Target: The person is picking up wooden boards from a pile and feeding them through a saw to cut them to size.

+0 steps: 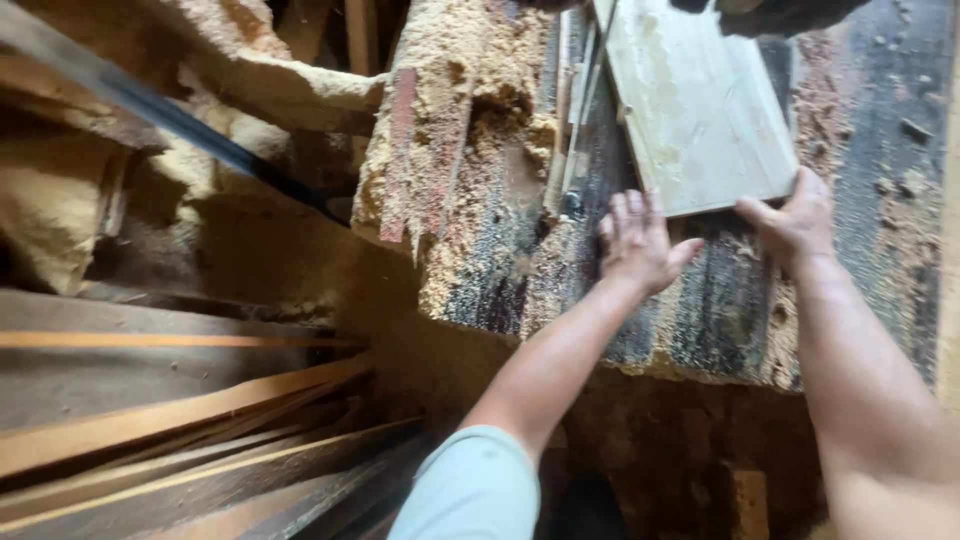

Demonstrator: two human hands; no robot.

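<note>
- We keep the board (700,110) flat on the saw table (880,150), beside the thin slats (572,120).
- Left hand (637,243) lies open, fingers spread at the board's near edge.
- Right hand (795,225) grips its near corner; we push evenly.

Two bare arms come up from the bottom edge. The left hand (638,243) sits on a slim forearm, and above the elbow a short sleeve (470,488) of pale blue-grey cloth covers the upper arm, smooth and plain, with a rounded hem. The right hand (792,225) ends a thicker forearm that shows no sleeve. No rings, watch or gloves show on either hand.
</note>
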